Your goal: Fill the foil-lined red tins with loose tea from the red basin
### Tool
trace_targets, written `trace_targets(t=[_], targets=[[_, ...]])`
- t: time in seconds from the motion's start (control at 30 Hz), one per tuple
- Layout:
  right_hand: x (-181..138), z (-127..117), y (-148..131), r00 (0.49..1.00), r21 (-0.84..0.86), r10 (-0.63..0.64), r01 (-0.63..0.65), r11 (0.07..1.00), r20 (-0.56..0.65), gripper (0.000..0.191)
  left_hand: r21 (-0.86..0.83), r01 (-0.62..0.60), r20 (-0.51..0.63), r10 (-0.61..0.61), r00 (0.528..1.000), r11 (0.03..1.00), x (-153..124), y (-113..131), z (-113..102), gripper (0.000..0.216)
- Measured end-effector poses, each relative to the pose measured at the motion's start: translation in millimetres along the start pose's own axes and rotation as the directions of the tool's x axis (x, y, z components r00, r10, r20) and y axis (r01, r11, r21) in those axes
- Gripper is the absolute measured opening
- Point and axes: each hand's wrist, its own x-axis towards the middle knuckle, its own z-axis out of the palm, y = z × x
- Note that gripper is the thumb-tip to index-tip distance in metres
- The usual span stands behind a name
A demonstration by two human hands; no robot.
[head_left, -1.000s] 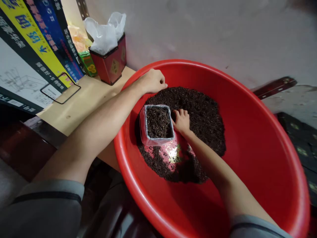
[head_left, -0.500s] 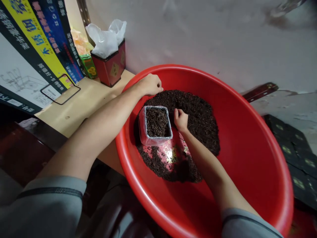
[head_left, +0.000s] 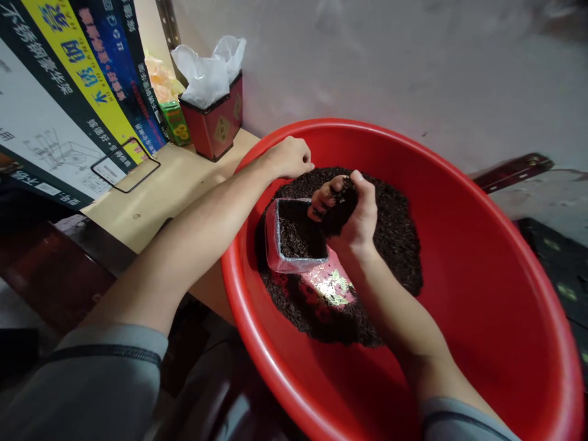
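My right hand (head_left: 351, 211) is turned palm up and cupped around a handful of dark loose tea leaves (head_left: 340, 205), at the right edge of a square plastic-lined container (head_left: 301, 264). More of the leaves fill that container, which stands inside a large red basin (head_left: 468, 269). A wide bed of tea leaves (head_left: 397, 239) covers the basin floor around it. Over the far left side of the basin, my left hand (head_left: 294, 158) is closed with its fingers curled under. What it grips, if anything, is hidden.
A dark red box (head_left: 218, 125) with a white plastic bag (head_left: 206, 70) stands on the wooden board (head_left: 151, 214) beside a small green box (head_left: 175, 122). Large printed cartons (head_left: 68, 92) rise at the left. A metal bracket (head_left: 514, 173) sticks out from the wall.
My right hand has risen from the leaves beside the container and turned palm up, showing a handful of tea leaves. The left hand stays closed at the basin's far left. The view has shifted slightly.
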Motion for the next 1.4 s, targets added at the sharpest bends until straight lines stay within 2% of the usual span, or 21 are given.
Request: trace_targets(t=[0.17, 0.43, 0.73, 0.97, 1.23, 1.4], targets=[[-6, 3, 5, 0.993, -0.040, -0.074, 0.077, 0.996, 0.087, 0.054, -0.021, 0.027, 0.028, -0.027, 0.999, 0.999, -1, -1, 0, 0.027], [-10, 10, 10, 0.976, -0.157, -0.154, 0.179, 0.971, 0.156, 0.054, -0.052, 0.022, 0.026, -0.021, 0.999, 0.998, -1, -1, 1, 0.024], [-8, 7, 12, 0.977, -0.068, -0.120, 0.134, 0.989, 0.179, 0.036, -0.066, 0.017, 0.033, -0.015, 0.999, 0.998, 0, -2, 2, 0.025], [-2, 0, 10, 0.969, -0.019, -0.119, 0.127, 0.992, 0.218, 0.040, -0.069, 0.031, 0.035, -0.028, 0.999, 0.997, -4, 2, -2, 0.025], [-3, 2, 9, 0.985, -0.113, -0.089, 0.107, 0.988, 0.148, 0.033, -0.097, 0.029, 0.048, -0.024, 0.999, 0.995, -6, 3, -3, 0.022], [-1, 3, 15, 0.985, -0.274, -0.138, 0.163, 0.948, 0.108, 0.051, -0.075, 0.020, 0.065, -0.015, 0.998, 0.997, -4, 2, -2, 0.026]])
